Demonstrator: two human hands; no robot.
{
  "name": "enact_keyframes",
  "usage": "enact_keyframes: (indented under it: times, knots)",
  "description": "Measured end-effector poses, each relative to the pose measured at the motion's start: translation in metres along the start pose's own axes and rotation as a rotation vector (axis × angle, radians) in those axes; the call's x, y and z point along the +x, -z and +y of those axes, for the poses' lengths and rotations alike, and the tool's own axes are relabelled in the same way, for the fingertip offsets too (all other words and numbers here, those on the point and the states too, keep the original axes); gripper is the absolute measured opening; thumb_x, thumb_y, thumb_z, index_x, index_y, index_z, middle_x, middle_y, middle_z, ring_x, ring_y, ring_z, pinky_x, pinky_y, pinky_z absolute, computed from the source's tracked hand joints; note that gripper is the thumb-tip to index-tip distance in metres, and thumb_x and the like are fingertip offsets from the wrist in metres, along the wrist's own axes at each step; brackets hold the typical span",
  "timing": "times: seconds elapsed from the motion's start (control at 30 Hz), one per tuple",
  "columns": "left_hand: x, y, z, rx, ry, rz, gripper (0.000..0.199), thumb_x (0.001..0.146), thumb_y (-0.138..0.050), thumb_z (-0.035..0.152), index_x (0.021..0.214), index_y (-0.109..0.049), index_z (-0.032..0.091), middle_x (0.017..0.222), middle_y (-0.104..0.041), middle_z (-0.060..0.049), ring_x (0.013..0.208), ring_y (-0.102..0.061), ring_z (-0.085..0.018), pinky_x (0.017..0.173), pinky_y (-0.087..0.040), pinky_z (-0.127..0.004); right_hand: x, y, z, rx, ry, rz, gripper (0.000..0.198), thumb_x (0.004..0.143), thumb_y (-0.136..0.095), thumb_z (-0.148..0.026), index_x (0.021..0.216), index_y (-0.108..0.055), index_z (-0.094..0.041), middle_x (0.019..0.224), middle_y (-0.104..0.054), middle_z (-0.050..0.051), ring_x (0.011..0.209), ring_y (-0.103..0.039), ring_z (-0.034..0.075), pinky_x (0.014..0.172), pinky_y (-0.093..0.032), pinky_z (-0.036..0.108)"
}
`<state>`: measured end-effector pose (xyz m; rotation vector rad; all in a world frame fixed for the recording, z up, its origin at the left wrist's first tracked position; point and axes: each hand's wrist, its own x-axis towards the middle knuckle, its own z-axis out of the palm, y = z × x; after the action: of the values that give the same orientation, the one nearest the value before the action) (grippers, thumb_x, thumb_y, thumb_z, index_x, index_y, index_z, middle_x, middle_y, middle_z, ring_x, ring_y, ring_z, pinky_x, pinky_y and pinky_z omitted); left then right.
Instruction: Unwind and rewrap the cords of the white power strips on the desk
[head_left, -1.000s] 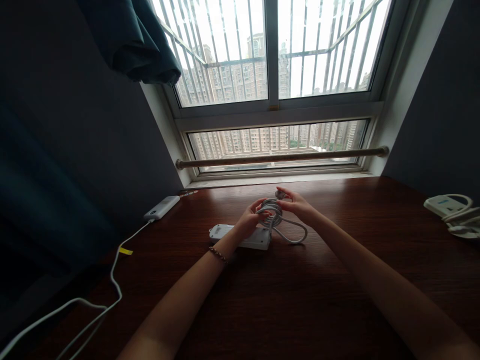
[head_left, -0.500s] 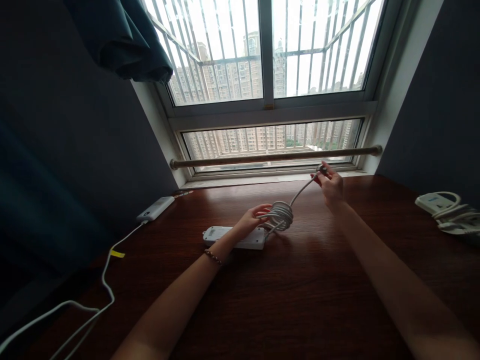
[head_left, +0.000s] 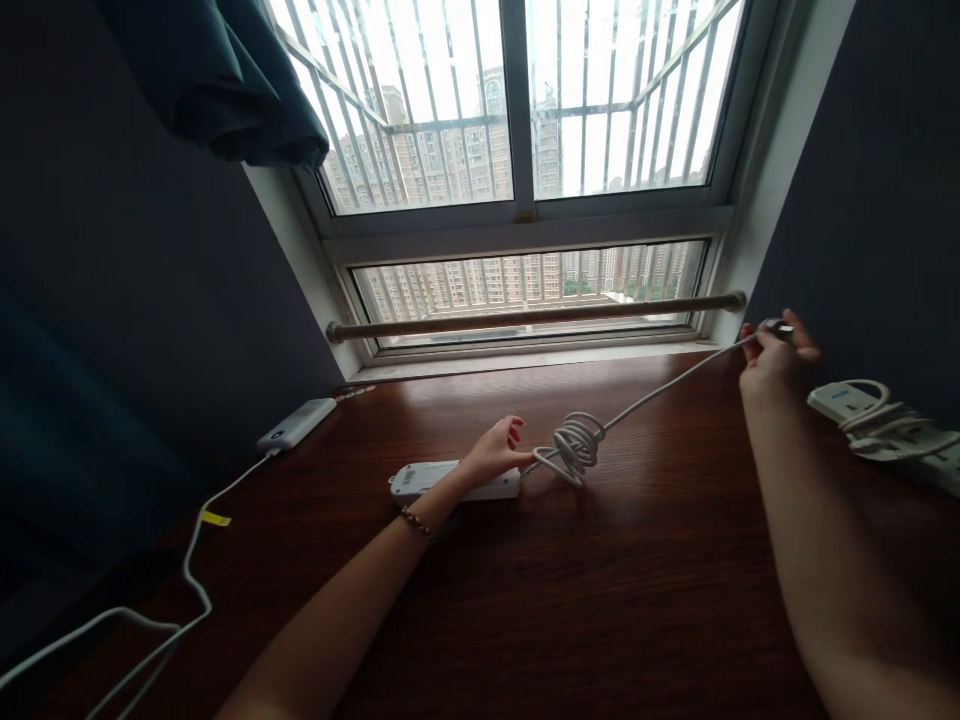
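Note:
A white power strip (head_left: 427, 478) lies on the dark red wooden table, partly covered by my left hand (head_left: 496, 452). That hand has its fingers curled but apart from the thumb, with nothing held between them; its thumb tip is at the edge of the loose cord coil (head_left: 577, 443). Cord loops sit bunched beside the strip's right end. From them one length of cord runs taut up to the right. At its far end my right hand (head_left: 776, 358) grips the plug (head_left: 776, 327), raised near the window's right corner.
Another white power strip (head_left: 847, 402) with its cord bundled lies at the far right. At the left is a white device (head_left: 296, 425) with a white cable (head_left: 196, 560) and yellow tag (head_left: 216, 518). A horizontal rail (head_left: 540, 317) crosses the window, and a blue curtain (head_left: 225, 90) hangs upper left.
My right hand has moved right with the plug, drawing out more cord. The coil has loosened and slipped off my left hand, whose fingers have come away from the loops.

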<state>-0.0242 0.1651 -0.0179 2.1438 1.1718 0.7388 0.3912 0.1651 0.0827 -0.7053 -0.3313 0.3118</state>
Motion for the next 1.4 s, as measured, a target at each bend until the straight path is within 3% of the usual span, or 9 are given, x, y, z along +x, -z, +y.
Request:
enact_keyframes:
  times: [0.13,0.33,0.4,0.5,0.7,0.87,1.0,1.17,1.4]
  knots:
    - [-0.003,0.004,0.01,0.128,-0.075,-0.131,0.037,0.072,-0.062,0.052,0.076,-0.063,0.015,0.068,-0.061,0.0,0.062,-0.054,-0.013,0.057,-0.039,-0.023,0.014,0.015,0.004,-0.046,-0.053,0.068,0.044,0.078,-0.051,0.004,0.114,-0.057,-0.021,0.107,-0.053,0.004,0.079,-0.063,0.009,0.082,-0.055,0.023]
    - [-0.012,0.009,0.026,0.306,-0.187,-0.263,0.024,0.069,-0.067,0.042,0.072,-0.066,0.019,0.067,-0.062,0.003,0.063,-0.054,-0.011,0.056,-0.034,-0.02,0.018,0.014,0.027,-0.112,-0.149,0.067,0.046,0.077,-0.045,0.005,0.11,-0.057,-0.024,0.107,-0.052,0.002,0.077,-0.063,0.009,0.073,-0.058,0.023]
    - [-0.013,0.011,0.027,0.369,-0.18,-0.239,0.015,0.075,-0.061,0.034,0.075,-0.067,0.021,0.068,-0.063,0.003,0.063,-0.054,-0.011,0.058,-0.035,-0.02,0.02,0.013,0.033,-0.123,-0.19,0.045,0.05,0.076,-0.042,0.007,0.112,-0.054,-0.025,0.104,-0.052,0.001,0.072,-0.063,0.007,0.07,-0.058,0.023]
    - [-0.003,0.016,0.023,0.482,-0.126,-0.105,0.019,0.082,-0.051,0.03,0.08,-0.067,0.021,0.077,-0.064,-0.001,0.07,-0.057,-0.014,0.063,-0.038,-0.022,0.028,0.015,0.043,-0.138,-0.261,-0.017,0.052,0.074,-0.041,0.009,0.113,-0.053,-0.024,0.099,-0.052,0.001,0.067,-0.062,0.006,0.066,-0.058,0.024]
    - [0.056,0.035,0.007,0.674,0.039,0.146,0.027,0.088,-0.043,0.027,0.102,-0.065,0.021,0.097,-0.062,-0.008,0.086,-0.059,-0.021,0.072,-0.043,-0.032,0.051,0.021,0.065,-0.185,-0.437,-0.233,0.034,0.074,-0.044,0.006,0.097,-0.058,-0.014,0.079,-0.058,0.004,0.061,-0.063,0.013,0.059,-0.059,0.032]
    - [0.104,0.032,-0.002,0.76,0.083,0.136,0.025,0.09,-0.049,0.033,0.107,-0.058,0.016,0.106,-0.06,-0.007,0.092,-0.059,-0.018,0.08,-0.049,-0.038,0.068,0.036,0.091,-0.259,-0.467,-0.272,0.034,0.074,-0.045,0.007,0.098,-0.054,-0.015,0.077,-0.058,0.003,0.064,-0.064,0.013,0.062,-0.058,0.029]
    - [0.123,0.019,-0.006,0.821,0.077,0.077,0.027,0.089,-0.052,0.033,0.109,-0.057,0.015,0.109,-0.059,-0.008,0.093,-0.059,-0.018,0.08,-0.051,-0.038,0.072,0.06,0.108,-0.361,-0.498,-0.281,0.045,0.075,-0.046,0.009,0.111,-0.049,-0.018,0.08,-0.058,0.001,0.064,-0.063,0.011,0.066,-0.058,0.029]
    - [0.127,0.005,-0.012,0.894,0.036,0.044,0.029,0.089,-0.053,0.032,0.112,-0.056,0.015,0.112,-0.058,-0.009,0.096,-0.058,-0.02,0.083,-0.05,-0.041,0.069,0.082,0.113,-0.526,-0.575,-0.39,0.057,0.076,-0.056,0.004,0.126,-0.043,-0.02,0.083,-0.06,0.004,0.062,-0.065,0.014,0.06,-0.058,0.029]
    - [0.111,0.001,-0.015,0.935,-0.003,0.083,0.033,0.089,-0.05,0.036,0.113,-0.055,0.014,0.114,-0.057,-0.009,0.105,-0.055,-0.023,0.094,-0.041,-0.048,0.061,0.078,0.106,-0.701,-0.565,-0.494,0.059,0.071,-0.066,0.0,0.125,-0.049,-0.016,0.083,-0.063,0.007,0.058,-0.064,0.013,0.056,-0.056,0.023]
